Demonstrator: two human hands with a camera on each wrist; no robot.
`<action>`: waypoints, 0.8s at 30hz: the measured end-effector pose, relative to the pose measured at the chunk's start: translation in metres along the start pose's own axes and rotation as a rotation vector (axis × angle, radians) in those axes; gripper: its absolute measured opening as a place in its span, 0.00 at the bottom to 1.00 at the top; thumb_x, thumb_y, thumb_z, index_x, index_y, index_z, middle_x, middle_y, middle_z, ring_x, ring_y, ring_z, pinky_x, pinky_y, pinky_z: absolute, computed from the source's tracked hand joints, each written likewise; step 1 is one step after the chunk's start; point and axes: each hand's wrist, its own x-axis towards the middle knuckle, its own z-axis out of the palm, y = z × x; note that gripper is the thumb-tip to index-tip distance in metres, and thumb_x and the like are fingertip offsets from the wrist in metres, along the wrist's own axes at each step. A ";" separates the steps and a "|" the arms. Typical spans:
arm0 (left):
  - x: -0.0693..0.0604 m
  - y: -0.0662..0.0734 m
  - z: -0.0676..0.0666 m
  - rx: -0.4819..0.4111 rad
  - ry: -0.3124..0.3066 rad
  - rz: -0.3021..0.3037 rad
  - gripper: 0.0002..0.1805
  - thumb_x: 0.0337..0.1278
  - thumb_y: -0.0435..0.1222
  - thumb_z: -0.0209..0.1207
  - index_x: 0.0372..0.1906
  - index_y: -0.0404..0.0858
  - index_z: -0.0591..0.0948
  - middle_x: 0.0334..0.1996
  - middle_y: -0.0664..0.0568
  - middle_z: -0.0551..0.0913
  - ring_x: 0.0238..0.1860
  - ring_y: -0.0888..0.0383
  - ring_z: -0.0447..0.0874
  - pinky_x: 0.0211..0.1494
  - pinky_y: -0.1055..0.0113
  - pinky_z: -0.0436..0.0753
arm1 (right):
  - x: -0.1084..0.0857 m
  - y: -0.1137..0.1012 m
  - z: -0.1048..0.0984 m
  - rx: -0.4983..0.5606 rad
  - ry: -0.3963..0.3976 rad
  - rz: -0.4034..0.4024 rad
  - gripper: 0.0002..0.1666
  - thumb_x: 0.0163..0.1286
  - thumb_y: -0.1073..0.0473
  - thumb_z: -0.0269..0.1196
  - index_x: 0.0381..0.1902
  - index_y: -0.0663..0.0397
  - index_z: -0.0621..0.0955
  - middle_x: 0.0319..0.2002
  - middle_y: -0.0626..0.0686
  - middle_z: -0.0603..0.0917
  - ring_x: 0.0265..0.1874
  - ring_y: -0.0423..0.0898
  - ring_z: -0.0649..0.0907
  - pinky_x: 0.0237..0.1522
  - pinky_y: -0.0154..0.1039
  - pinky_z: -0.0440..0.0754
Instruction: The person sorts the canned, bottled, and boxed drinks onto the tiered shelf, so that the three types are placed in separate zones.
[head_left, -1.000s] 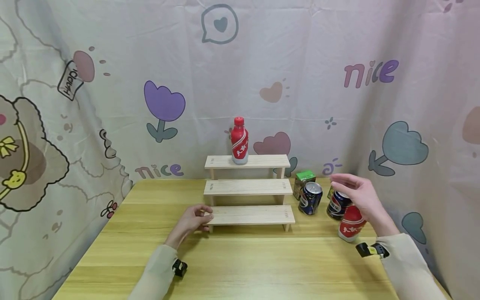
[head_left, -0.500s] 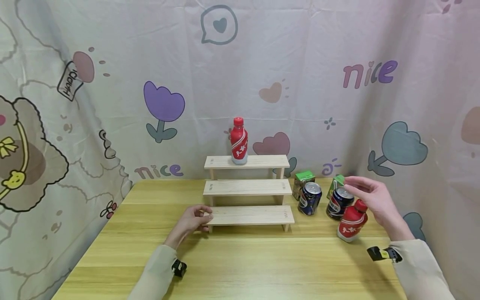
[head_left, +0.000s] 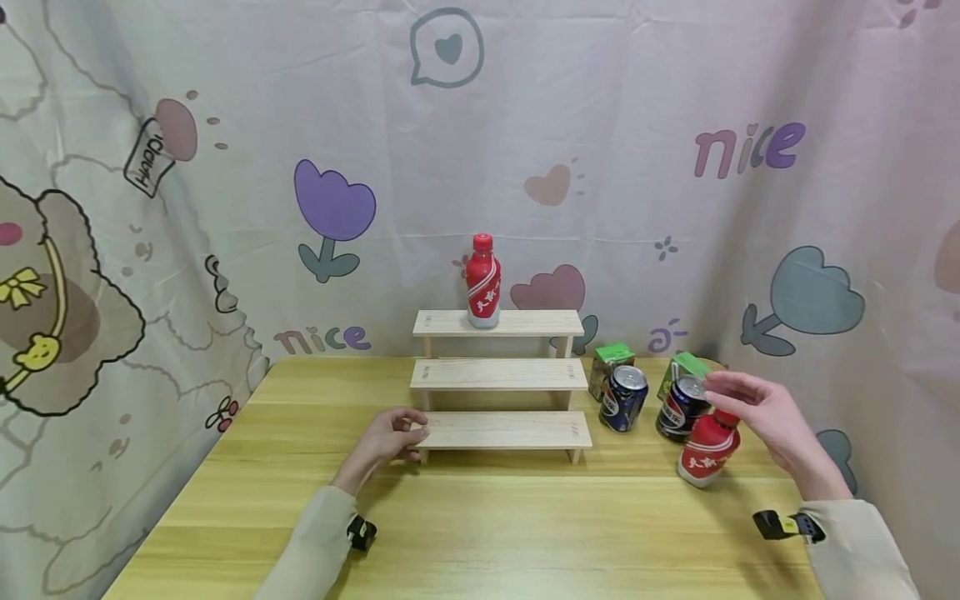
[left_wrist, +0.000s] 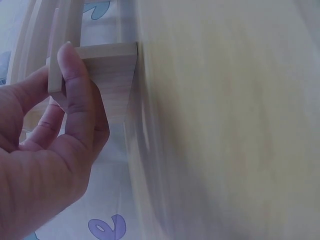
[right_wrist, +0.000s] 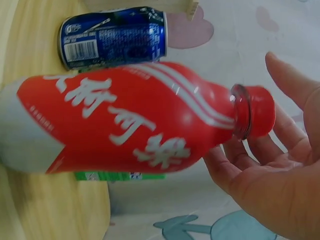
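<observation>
At the left end of the lowest tier, my left hand pinches the board of a wooden three-tier display shelf. The left wrist view has its thumb and fingers on either side of the board's end. My right hand is at the red cap of a cola bottle standing on the table at the right. In the right wrist view its fingers lie behind the bottle's neck, while the thumb stays apart from the cap. Another red bottle stands upright on the top tier.
Two dark blue cans stand right of the shelf, the second can close behind the cola bottle. Behind them are two green-topped cartons. A printed curtain hangs behind the wooden table.
My right hand has moved right from over the can and lowered to the cola bottle's cap, uncovering the can and a carton. The left hand keeps its hold on the shelf.
</observation>
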 end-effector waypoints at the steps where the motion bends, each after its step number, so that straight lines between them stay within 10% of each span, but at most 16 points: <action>1: 0.000 0.000 0.000 -0.001 0.001 -0.002 0.15 0.60 0.29 0.64 0.50 0.28 0.77 0.25 0.52 0.67 0.22 0.56 0.79 0.33 0.58 0.89 | -0.001 0.002 -0.001 -0.011 -0.004 0.001 0.30 0.70 0.52 0.64 0.62 0.66 0.73 0.44 0.24 0.79 0.42 0.25 0.79 0.41 0.22 0.80; 15: 0.000 0.001 0.001 0.002 -0.005 -0.004 0.16 0.60 0.29 0.63 0.51 0.27 0.76 0.25 0.52 0.67 0.21 0.55 0.79 0.35 0.53 0.89 | -0.012 0.029 -0.006 -0.096 -0.160 0.080 0.35 0.67 0.54 0.66 0.67 0.62 0.69 0.55 0.48 0.77 0.45 0.25 0.74 0.45 0.35 0.80; 24: -0.002 0.003 0.001 0.011 -0.007 0.002 0.16 0.60 0.30 0.64 0.51 0.27 0.76 0.25 0.53 0.67 0.22 0.56 0.78 0.34 0.56 0.89 | -0.018 0.046 0.000 -0.073 -0.192 0.017 0.39 0.62 0.59 0.70 0.66 0.69 0.68 0.47 0.30 0.79 0.45 0.24 0.75 0.43 0.29 0.81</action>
